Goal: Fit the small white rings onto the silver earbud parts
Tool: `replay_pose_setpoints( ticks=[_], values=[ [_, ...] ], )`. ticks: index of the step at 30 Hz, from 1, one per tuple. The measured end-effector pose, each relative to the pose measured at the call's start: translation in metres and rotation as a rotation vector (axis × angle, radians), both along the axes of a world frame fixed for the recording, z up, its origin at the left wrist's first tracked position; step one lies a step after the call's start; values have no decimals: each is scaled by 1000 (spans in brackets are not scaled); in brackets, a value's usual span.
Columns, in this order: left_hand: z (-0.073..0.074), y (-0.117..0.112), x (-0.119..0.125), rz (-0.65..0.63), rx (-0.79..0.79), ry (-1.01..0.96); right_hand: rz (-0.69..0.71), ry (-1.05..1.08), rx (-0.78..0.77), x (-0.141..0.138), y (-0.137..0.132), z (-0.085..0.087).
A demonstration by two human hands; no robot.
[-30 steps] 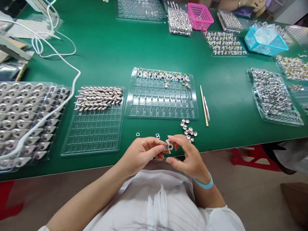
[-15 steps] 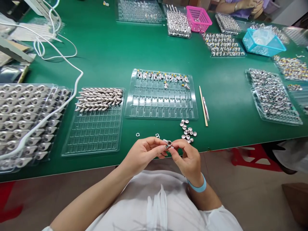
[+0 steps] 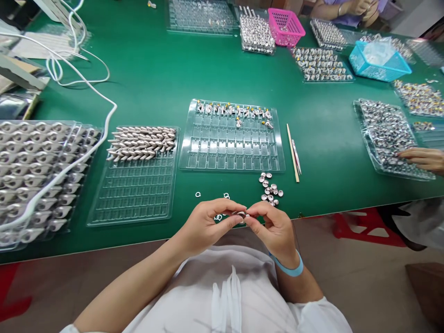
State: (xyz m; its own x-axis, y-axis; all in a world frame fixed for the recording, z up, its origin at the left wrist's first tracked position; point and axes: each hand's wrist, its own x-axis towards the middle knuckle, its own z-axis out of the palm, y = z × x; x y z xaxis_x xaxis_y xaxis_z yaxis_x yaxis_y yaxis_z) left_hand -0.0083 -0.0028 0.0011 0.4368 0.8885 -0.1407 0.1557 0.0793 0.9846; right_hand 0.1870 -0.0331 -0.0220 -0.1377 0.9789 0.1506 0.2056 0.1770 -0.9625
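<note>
My left hand (image 3: 208,224) and my right hand (image 3: 272,226) meet at the table's near edge, fingertips pinched together on a small silver part (image 3: 241,214) that is mostly hidden between them. Just beyond my right hand lies a cluster of small round silver caps (image 3: 270,188). Small metal rings (image 3: 198,194) lie loose on the green mat near my left hand. A clear tray (image 3: 231,143) straight ahead has assembled pieces only in its far rows. Left of it, another clear tray (image 3: 135,185) holds grey pointed parts (image 3: 142,142) in its far part.
A wooden stick and tweezers (image 3: 294,152) lie right of the middle tray. Stacked trays of grey shells (image 3: 38,171) and a white cable (image 3: 107,120) fill the left. Another person's hand (image 3: 423,159) rests on a full tray at right. Pink basket (image 3: 286,27) and blue basket (image 3: 379,60) stand far back.
My hands have closed tighter over the small part, which is less visible now. Another person's hand has come in at the right edge onto the full tray.
</note>
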Motion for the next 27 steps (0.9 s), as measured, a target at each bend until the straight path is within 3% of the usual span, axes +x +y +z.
replay_pose_setpoints(
  ticks=[8, 17, 27],
  values=[
    [1, -1, 9, 70, -103, 20, -72, -31, 120, -5, -1, -4],
    [-3, -1, 18, 243, -65, 51, -101, -65, 137, -13, -3, -7],
    [-13, -4, 21, 269, -251, -182, -150, -96, 226, -18, -9, -8]
  ],
)
